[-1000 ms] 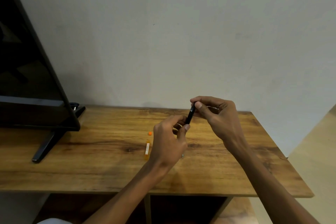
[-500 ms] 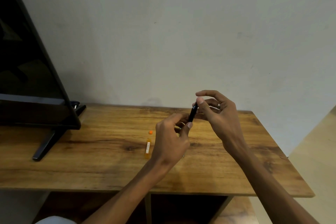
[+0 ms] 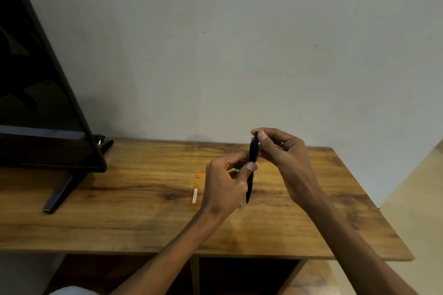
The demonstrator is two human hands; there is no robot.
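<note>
Head view: black pen near upright betw. hands, above desk; L hand pinches lower barrel, R hand pinches top end; advise firm L grip, R twisting on-axis, no bending.

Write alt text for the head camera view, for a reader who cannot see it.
Two hands hold a black pen nearly upright above a wooden table: the right hand pinches its top end, the left hand grips its middle. An orange tube lies on the table left of the hands, a loose orange cap beyond it, and a television stands at far left.
</note>
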